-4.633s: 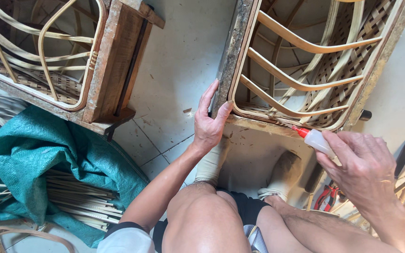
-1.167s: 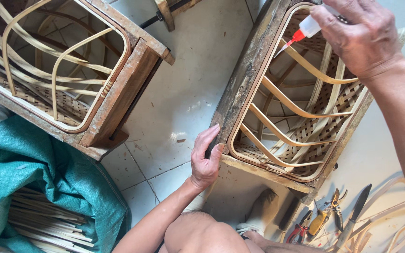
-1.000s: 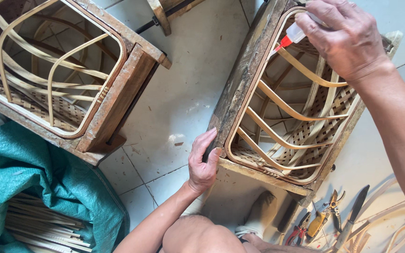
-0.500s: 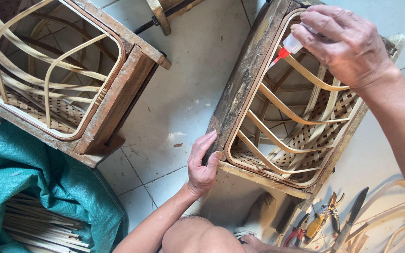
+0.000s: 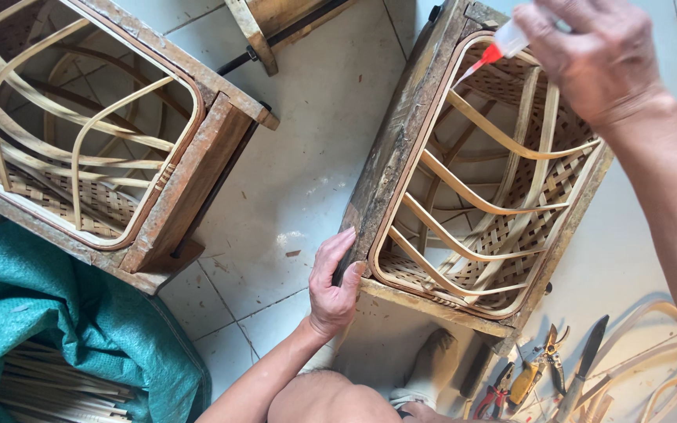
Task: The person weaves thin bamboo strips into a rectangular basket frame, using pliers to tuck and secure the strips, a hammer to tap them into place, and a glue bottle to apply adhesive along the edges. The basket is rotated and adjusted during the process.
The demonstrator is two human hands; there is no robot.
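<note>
The right hand (image 5: 597, 59) hides most of the glue bottle (image 5: 503, 43) it grips, tip at the frame (image 5: 401, 149); left hand (image 5: 334, 286) clasps its near-left corner; pliers (image 5: 523, 376) lie near-right

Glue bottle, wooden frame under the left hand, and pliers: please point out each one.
Glue bottle (image 5: 494, 50), head view, on its red nozzle.
Wooden frame (image 5: 401, 133), head view, on its left side rail.
Pliers (image 5: 523, 383), head view, on the yellow handle.

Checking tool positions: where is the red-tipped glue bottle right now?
In the head view, upper right: the right hand holds the glue bottle, its red tip at the far rim of the wooden basket frame.
</note>
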